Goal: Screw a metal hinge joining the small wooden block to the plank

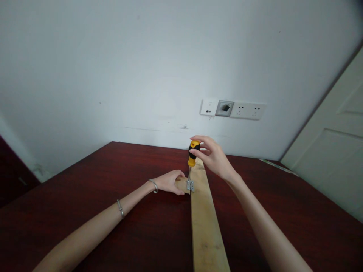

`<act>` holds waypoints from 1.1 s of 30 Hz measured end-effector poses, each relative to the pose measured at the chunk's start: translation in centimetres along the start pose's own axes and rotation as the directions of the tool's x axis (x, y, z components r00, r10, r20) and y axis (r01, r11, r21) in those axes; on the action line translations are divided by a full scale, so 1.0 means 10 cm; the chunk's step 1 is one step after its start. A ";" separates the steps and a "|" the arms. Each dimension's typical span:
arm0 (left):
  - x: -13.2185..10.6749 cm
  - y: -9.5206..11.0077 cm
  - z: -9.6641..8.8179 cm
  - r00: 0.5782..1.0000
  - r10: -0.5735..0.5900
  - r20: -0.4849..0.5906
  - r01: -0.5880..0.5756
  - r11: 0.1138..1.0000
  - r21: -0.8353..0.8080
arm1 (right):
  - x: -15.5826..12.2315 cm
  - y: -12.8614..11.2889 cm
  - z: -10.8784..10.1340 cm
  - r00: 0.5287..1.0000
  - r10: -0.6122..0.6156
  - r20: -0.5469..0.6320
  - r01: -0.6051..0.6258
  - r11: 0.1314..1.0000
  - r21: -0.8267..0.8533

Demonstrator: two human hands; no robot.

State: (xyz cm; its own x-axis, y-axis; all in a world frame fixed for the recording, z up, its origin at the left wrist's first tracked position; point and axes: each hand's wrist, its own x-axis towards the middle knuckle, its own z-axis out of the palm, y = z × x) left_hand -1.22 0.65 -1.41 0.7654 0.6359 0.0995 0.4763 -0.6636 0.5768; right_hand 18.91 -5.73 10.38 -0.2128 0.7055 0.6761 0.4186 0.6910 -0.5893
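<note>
A long pale wooden plank lies on the dark red table, running away from me. A small wooden block butts against its left side, joined by a small metal hinge. My left hand is closed over the block, pressing it to the plank. My right hand pinches the yellow and black handle of a screwdriver, which stands upright with its tip down on the hinge.
A white wall rises just behind the table, with a row of sockets on it. A white door stands at the right. Two bracelets sit on my left forearm. A thin strip lies at the table's far right edge.
</note>
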 end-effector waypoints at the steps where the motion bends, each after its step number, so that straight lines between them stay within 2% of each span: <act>1: 0.00 0.01 0.00 1.000 -0.002 0.002 0.002 1.000 -0.002 | 0.00 0.00 -0.01 1.000 0.004 -0.006 -0.004 1.000 -0.006; 4: 0.00 0.02 -0.02 1.000 -0.005 0.009 0.005 1.000 0.004 | 0.00 -0.01 -0.04 1.000 0.031 0.003 -0.031 0.998 -0.046; 10: 0.00 0.00 -0.01 1.000 -0.002 0.013 0.002 1.000 0.014 | -0.02 -0.06 -0.14 0.990 0.028 0.140 -0.017 0.997 -0.076; 17: 0.00 -0.04 0.02 0.998 0.058 -0.010 -0.058 0.998 0.009 | -0.02 0.00 -0.08 0.999 -0.005 0.046 0.008 0.997 -0.073; 23: 0.00 0.01 -0.01 0.992 0.119 -0.030 -0.115 0.988 0.106 | -0.01 -0.05 -0.06 0.997 -0.017 0.074 0.024 0.996 -0.092; 28: 0.02 -0.01 -0.01 0.989 0.148 -0.011 -0.145 0.978 0.153 | 0.01 -0.07 -0.11 0.995 -0.022 0.100 0.026 0.999 -0.038; 33: 0.02 -0.01 -0.02 0.989 0.144 -0.010 -0.141 0.977 0.161 | 0.00 -0.04 -0.14 0.997 -0.045 0.054 0.049 0.997 -0.064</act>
State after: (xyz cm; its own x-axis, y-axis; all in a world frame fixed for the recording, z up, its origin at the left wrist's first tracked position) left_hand -1.15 0.89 -1.30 0.8218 0.5373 0.1895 0.4274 -0.8014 0.4185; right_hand 19.94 -6.21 11.23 -0.2791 0.6809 0.6771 0.4630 0.7132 -0.5263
